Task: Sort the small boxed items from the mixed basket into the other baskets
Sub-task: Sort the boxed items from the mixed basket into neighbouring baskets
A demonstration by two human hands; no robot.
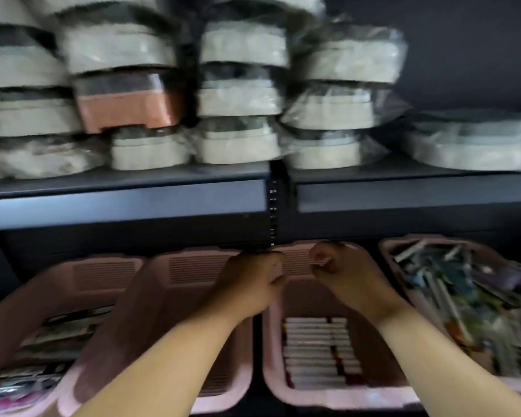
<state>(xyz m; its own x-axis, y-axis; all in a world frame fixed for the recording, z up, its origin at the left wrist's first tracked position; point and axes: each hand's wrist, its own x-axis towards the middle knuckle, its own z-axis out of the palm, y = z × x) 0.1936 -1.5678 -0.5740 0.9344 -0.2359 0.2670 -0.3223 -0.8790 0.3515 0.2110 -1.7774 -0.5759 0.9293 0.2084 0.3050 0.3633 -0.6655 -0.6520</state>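
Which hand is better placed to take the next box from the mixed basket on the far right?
Probably the right hand: it hovers nearest the mixed basket; the left hand lies farther off.

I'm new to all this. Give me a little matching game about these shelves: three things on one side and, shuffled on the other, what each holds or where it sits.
1. far-right basket
2. third basket from the left
3. orange container

A. on the upper shelf, among pale wrapped ones
B. a jumble of mixed items
C. neat rows of small boxes

Pairs: 1-B, 2-C, 3-A
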